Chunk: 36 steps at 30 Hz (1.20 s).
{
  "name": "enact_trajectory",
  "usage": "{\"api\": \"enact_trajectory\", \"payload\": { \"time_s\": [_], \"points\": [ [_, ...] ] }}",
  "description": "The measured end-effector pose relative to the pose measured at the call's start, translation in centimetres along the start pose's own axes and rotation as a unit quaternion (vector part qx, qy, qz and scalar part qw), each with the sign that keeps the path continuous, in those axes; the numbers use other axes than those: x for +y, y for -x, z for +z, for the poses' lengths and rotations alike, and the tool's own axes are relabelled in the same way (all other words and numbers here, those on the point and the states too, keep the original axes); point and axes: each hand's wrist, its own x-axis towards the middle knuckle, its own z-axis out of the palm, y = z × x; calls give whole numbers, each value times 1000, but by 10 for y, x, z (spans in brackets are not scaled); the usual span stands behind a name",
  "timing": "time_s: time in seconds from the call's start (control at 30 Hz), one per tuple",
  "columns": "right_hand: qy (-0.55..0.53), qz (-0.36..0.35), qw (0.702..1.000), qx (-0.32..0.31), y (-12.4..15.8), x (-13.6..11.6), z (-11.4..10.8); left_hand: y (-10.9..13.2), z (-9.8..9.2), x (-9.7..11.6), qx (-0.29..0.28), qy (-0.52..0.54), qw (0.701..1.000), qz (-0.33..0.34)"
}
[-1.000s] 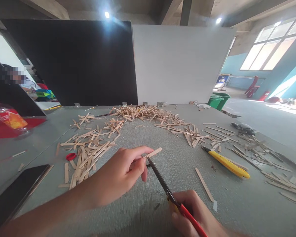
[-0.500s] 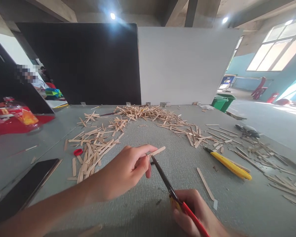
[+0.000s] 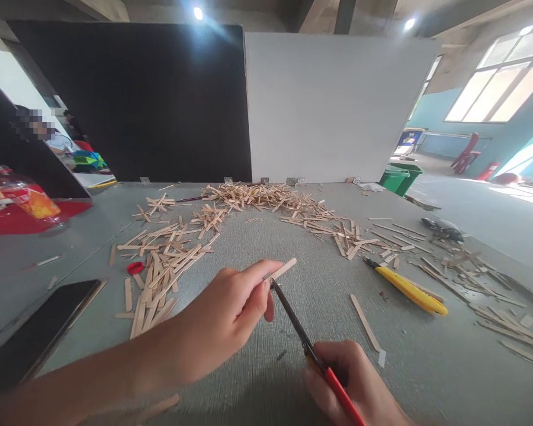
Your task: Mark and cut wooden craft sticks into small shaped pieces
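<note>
My left hand (image 3: 231,313) pinches a short wooden stick (image 3: 282,270) between thumb and forefinger, holding it above the grey table (image 3: 257,378). My right hand (image 3: 355,384), at the bottom edge, grips red-handled scissors (image 3: 313,355). Their dark blades (image 3: 288,310) reach up to the stick, right beside my left fingertips. Whether the blades are closed on the stick I cannot tell.
Heaps of wooden sticks (image 3: 169,260) cover the left and far middle (image 3: 266,201) of the table. A yellow utility knife (image 3: 408,288) and a loose stick (image 3: 365,322) lie to the right. A dark phone (image 3: 35,337), a red cap (image 3: 135,267) and a bottle (image 3: 18,201) are on the left.
The view has shifted a little. Both hands keep their hold; the second scissor blade that showed below the stick is no longer visible.
</note>
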Motion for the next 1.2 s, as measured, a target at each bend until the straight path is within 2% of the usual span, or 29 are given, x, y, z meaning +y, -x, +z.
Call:
{"api": "enact_trajectory", "payload": {
  "time_s": [0.07,0.2,0.37,0.6,0.73,0.83,0.97,1.1,1.2],
  "points": [
    [1,-1,1000,-17,-2,-3,-1,0,2,1,11,-5,1000,-1],
    [9,-3,999,-49,-6,-5,-3,1,1,2,-10,18,1000,-12],
    [1,6,998,-54,-6,-9,-4,1,-4,3,-41,70,996,-27],
    [19,-41,997,-56,-6,-17,-9,-6,-14,0,-97,154,982,-56],
    [7,-41,998,-57,-9,-22,-14,-10,-16,-5,-71,93,992,-54],
    [2,-45,995,-84,-9,-28,-18,-11,-13,-9,-43,37,997,-44],
    [-26,-42,994,-102,-7,-36,-25,-12,-7,-11,-24,12,999,-40],
    [-45,-8,995,-93,-7,-34,-27,-15,-8,-11,-34,-4,998,-50],
    [-47,4,994,-94,-9,-31,-25,-21,-19,-15,-88,52,993,-64]
  ]
}}
